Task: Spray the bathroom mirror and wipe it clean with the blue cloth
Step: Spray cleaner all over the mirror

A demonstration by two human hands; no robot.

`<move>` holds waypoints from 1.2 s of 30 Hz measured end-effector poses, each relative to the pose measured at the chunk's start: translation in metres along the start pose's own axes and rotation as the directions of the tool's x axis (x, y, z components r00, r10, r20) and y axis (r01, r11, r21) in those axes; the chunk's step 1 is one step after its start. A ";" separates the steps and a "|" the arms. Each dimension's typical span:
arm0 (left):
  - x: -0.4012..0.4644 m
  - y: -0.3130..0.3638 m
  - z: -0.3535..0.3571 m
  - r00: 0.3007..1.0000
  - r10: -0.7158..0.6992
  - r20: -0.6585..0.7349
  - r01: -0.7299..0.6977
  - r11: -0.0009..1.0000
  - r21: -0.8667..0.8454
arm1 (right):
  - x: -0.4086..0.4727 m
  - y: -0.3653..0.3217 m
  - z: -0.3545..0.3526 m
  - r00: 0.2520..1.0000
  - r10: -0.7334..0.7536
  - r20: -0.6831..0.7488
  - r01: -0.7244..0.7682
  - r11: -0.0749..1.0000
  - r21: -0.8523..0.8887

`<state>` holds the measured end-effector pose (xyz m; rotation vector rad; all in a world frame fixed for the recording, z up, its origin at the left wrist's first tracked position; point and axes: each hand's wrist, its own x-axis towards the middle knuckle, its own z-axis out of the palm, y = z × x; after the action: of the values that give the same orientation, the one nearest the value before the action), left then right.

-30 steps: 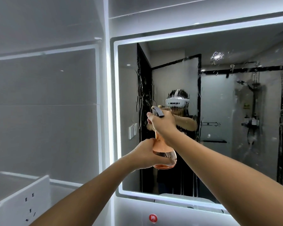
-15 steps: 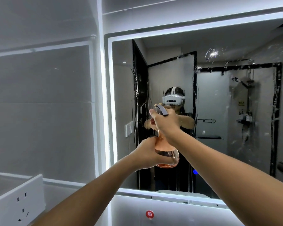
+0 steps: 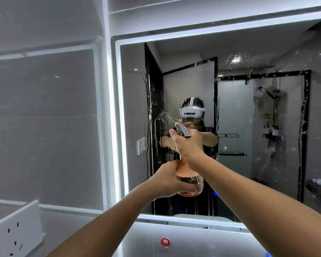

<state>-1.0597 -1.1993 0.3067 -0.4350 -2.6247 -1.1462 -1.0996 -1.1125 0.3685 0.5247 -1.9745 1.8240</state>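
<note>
The right hand point(image 3: 188, 145) holds a tight grip on the neck and trigger of the bottle point(image 3: 190, 184); the left hand point(image 3: 168, 181) cups its pink base. A thin jet strikes the mirror point(image 3: 233, 127) at eleven o'clock, where drips run down. A socket point(image 3: 15, 236) sits at seven o'clock.

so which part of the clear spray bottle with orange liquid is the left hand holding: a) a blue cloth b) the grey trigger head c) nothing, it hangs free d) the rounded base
d: the left hand cups the rounded base of the clear spray bottle with orange liquid, while the right hand grips the grey trigger head aimed at the lit-edged mirror.
</note>
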 end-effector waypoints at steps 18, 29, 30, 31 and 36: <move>-0.003 -0.006 0.017 0.998 -0.029 0.059 0.029 1.000 -0.003 | -0.008 0.018 -0.009 0.996 0.053 0.076 -0.051 0.998 -0.039; -0.008 -0.016 0.026 0.997 -0.029 0.071 0.029 1.000 -0.003 | -0.019 0.028 -0.005 0.997 0.066 0.039 -0.066 0.998 -0.016; -0.008 -0.017 0.027 0.997 -0.035 0.072 0.036 0.999 -0.002 | -0.019 0.029 -0.006 0.996 0.066 0.053 -0.065 0.998 -0.020; -0.008 -0.018 0.028 0.996 -0.041 0.073 0.041 0.999 -0.001 | -0.020 0.030 -0.008 0.996 0.066 0.066 -0.064 0.998 -0.023; -0.010 -0.021 0.033 0.996 -0.056 0.075 0.056 0.998 0.000 | -0.023 0.037 -0.012 0.995 0.063 0.079 -0.060 0.998 -0.030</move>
<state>-1.0614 -1.1901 0.2678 -0.4142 -2.7165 -1.1714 -1.0990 -1.0978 0.3258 0.5423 -2.0872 1.8366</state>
